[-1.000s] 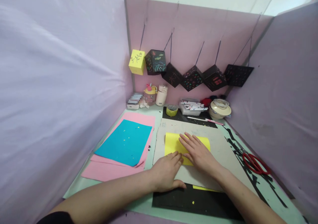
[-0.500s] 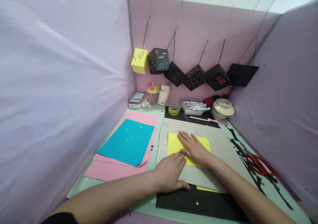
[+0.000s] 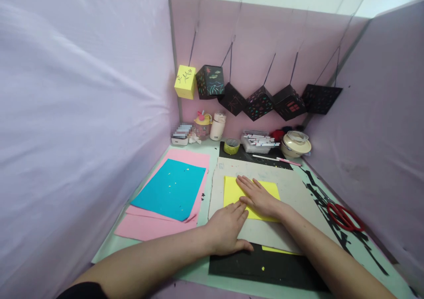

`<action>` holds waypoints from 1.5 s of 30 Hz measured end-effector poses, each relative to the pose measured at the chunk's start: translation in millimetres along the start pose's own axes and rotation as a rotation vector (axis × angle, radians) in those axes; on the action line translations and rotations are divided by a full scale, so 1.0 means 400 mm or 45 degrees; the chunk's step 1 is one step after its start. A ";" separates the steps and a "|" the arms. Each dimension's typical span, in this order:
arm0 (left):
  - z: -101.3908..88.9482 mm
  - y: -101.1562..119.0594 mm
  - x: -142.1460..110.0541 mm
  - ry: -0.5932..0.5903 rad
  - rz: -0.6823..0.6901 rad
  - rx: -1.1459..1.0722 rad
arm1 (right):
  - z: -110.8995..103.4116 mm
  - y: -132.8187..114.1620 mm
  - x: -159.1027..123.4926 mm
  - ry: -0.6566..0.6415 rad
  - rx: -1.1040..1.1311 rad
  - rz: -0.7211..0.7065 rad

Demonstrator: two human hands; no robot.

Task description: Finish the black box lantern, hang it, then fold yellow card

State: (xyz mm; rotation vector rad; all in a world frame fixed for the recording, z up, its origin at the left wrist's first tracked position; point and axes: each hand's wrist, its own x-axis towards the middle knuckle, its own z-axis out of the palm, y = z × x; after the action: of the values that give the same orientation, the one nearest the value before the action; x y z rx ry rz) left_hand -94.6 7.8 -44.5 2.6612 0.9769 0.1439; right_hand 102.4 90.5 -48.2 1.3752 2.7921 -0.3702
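Note:
A yellow sheet of paper (image 3: pixel 232 187) lies on a grey board (image 3: pixel 291 210) in the middle of the table. My right hand (image 3: pixel 260 198) rests flat on it, fingers stretched out towards the far left. At the sheet's near left edge lies my left hand (image 3: pixel 227 228), its fingertips on the paper and touching the right hand, its thumb spread towards me. Both hands are open and hold nothing. Under the board's near edge, black paper (image 3: pixel 265 270) shows, with a strip of yellow along it.
Blue paper (image 3: pixel 172 191) lies on pink sheets (image 3: pixel 139 228) at left. Red-handled scissors (image 3: pixel 344 217) and black paper scraps are at right. Behind stand a tape roll (image 3: pixel 231 146), a box of pens (image 3: pixel 260 142) and a lidded bowl (image 3: pixel 296 144). Decorated paper boxes (image 3: pixel 260 103) hang above.
Hardly anything differs. Both hands stay in the same place on the yellow sheet, and the whole view has shifted very slightly.

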 end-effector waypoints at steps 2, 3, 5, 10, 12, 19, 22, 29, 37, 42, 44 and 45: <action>-0.001 0.002 0.000 0.006 0.002 0.012 | 0.001 0.002 0.000 0.007 0.009 -0.008; -0.003 0.003 -0.001 0.002 0.001 0.017 | 0.003 0.004 -0.001 0.018 0.011 -0.012; -0.007 0.006 -0.002 -0.020 -0.008 0.025 | 0.010 0.008 -0.003 0.060 -0.009 -0.010; -0.014 0.010 -0.003 -0.042 -0.019 0.027 | 0.038 0.024 -0.014 0.217 -0.152 0.015; -0.013 0.009 -0.004 -0.039 -0.014 0.027 | 0.046 0.029 -0.018 0.221 -0.174 0.056; -0.007 0.005 -0.004 -0.022 -0.008 0.011 | 0.050 0.035 -0.019 0.106 -0.101 0.123; -0.009 0.007 -0.004 -0.029 -0.007 0.020 | 0.046 0.033 -0.018 0.079 -0.088 0.129; -0.015 0.009 -0.008 -0.024 -0.017 -0.017 | 0.034 0.030 -0.024 0.073 -0.097 0.158; 0.003 -0.005 0.000 -0.052 -0.013 -0.058 | 0.049 0.040 -0.018 0.079 -0.124 0.268; 0.072 -0.041 0.039 -0.109 0.026 0.079 | 0.071 0.057 -0.020 0.129 -0.129 0.222; 0.087 -0.053 0.051 -0.089 0.055 0.098 | 0.081 0.066 -0.019 0.143 -0.137 0.206; 0.091 -0.057 0.054 -0.082 0.068 0.101 | 0.086 0.070 -0.019 0.147 -0.141 0.200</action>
State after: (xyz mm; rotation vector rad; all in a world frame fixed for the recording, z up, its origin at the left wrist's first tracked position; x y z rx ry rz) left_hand -84.9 29.5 -86.4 2.7469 0.9096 0.0309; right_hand 125.7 93.9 -86.7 1.6248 2.7186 -0.1345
